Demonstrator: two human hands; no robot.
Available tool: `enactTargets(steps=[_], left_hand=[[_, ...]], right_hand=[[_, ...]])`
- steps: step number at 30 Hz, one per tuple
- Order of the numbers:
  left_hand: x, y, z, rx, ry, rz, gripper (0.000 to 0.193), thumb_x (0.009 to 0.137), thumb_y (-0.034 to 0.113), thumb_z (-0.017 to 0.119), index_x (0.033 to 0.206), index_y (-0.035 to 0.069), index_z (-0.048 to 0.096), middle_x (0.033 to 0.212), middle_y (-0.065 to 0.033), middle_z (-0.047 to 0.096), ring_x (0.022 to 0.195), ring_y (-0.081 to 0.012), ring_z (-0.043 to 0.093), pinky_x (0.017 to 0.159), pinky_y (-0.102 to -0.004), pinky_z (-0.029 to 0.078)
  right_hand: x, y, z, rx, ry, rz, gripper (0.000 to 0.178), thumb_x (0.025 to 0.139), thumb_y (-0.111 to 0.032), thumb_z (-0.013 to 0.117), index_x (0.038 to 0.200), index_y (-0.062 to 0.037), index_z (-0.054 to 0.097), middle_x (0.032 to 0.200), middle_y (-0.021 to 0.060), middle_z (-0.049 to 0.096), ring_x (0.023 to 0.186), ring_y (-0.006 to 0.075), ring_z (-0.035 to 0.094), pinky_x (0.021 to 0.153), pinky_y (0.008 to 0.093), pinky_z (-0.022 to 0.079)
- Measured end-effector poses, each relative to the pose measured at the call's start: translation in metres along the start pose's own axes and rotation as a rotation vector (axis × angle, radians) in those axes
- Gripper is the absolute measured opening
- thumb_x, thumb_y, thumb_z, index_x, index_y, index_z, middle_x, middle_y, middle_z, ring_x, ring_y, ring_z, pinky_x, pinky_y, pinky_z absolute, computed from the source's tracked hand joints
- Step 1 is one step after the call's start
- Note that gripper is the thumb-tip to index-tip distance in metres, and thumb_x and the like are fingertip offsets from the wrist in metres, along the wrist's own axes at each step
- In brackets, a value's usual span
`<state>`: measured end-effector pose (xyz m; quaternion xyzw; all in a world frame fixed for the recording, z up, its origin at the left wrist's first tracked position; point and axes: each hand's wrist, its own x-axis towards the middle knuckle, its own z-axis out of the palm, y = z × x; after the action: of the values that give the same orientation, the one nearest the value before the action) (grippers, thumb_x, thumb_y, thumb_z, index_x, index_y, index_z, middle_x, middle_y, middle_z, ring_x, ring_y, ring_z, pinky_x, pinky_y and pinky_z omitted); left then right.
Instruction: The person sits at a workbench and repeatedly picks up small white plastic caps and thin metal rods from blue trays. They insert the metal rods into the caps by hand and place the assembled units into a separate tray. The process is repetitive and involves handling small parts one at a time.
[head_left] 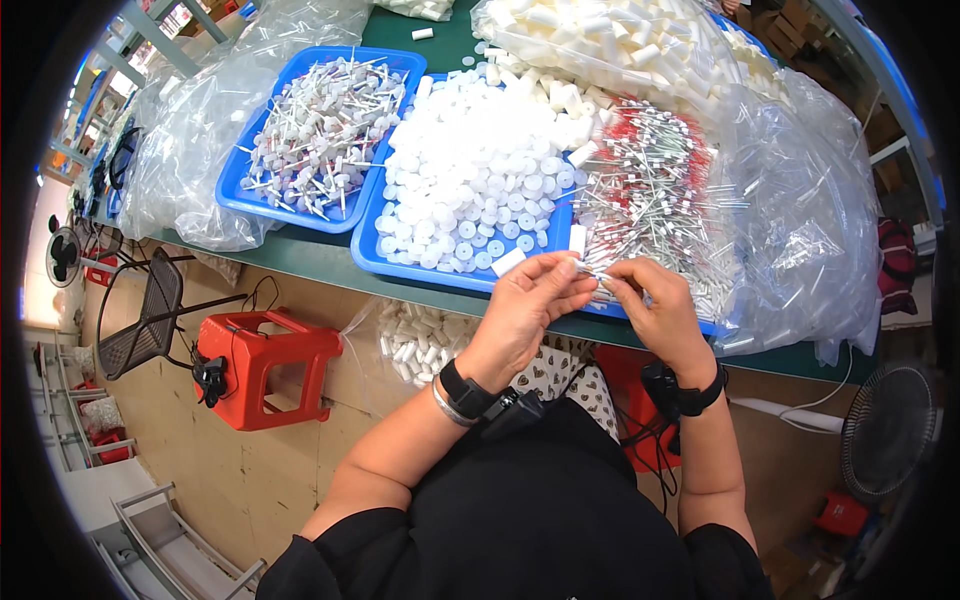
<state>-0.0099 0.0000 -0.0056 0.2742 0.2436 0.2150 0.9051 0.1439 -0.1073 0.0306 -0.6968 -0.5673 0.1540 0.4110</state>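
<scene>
Left hand (532,298), right hand (658,302): both pinch one small whitish piece (594,271), partly hidden, at near edge of heaped thin red-and-white sticks (645,190), uncountable. To left: two blue rectangular plastic trays (420,274); translucent round discs (468,205), uncountable.

Workshop, blue parts trays (425,271)

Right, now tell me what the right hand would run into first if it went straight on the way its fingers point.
The right hand would most likely meet the left hand, close in front of its fingers; depth between them is hard to judge here.
</scene>
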Motion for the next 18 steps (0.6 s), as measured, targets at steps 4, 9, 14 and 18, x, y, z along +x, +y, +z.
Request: enactTargets(steps=[4, 9, 14, 18], left_hand=[[-0.002, -0.001, 0.004, 0.141, -0.01, -0.009, 0.032, 0.095, 0.019, 0.061, 0.119, -0.002, 0.059, 0.089, -0.0037, 0.063, 0.077, -0.0086, 0.06, 0.07, -0.0216, 0.052], [-0.003, 0.002, 0.007, 0.277, 0.005, 0.021, 0.03, 0.095, 0.017, 0.061, 0.118, -0.003, 0.061, 0.081, -0.0006, 0.06, 0.069, -0.0059, 0.054, 0.064, -0.0193, 0.047], [-0.005, 0.0, 0.01, 0.321, -0.01, 0.085, 0.028, 0.096, 0.016, 0.059, 0.115, -0.004, 0.063, 0.08, -0.0016, 0.061, 0.071, -0.0061, 0.055, 0.064, -0.0203, 0.048], [-0.006, 0.0, 0.006, 0.465, -0.049, 0.143, 0.027, 0.097, 0.015, 0.058, 0.112, -0.006, 0.064, 0.08, -0.0017, 0.06, 0.07, -0.0062, 0.055, 0.064, -0.0206, 0.049]], right_hand=[[0.002, -0.006, -0.004, 0.458, -0.188, 0.413, 0.009, 0.091, -0.006, 0.06, 0.094, 0.0016, 0.063, 0.069, 0.007, 0.061, 0.054, 0.0112, 0.057, 0.051, 0.026, 0.047], [0.001, -0.01, -0.005, 0.435, -0.209, 0.44, 0.012, 0.092, -0.008, 0.06, 0.097, 0.0019, 0.064, 0.069, 0.0063, 0.063, 0.054, 0.0097, 0.059, 0.049, 0.0248, 0.046], [-0.002, -0.011, 0.003, -0.087, -0.067, -0.05, 0.014, 0.087, -0.009, 0.067, 0.097, 0.0008, 0.065, 0.067, 0.0104, 0.063, 0.051, 0.0168, 0.06, 0.049, 0.0267, 0.046], [-0.005, -0.007, 0.006, -0.049, -0.024, -0.073, 0.011, 0.087, -0.009, 0.066, 0.094, -0.0002, 0.067, 0.067, 0.0106, 0.063, 0.051, 0.0163, 0.061, 0.048, 0.0269, 0.046]])
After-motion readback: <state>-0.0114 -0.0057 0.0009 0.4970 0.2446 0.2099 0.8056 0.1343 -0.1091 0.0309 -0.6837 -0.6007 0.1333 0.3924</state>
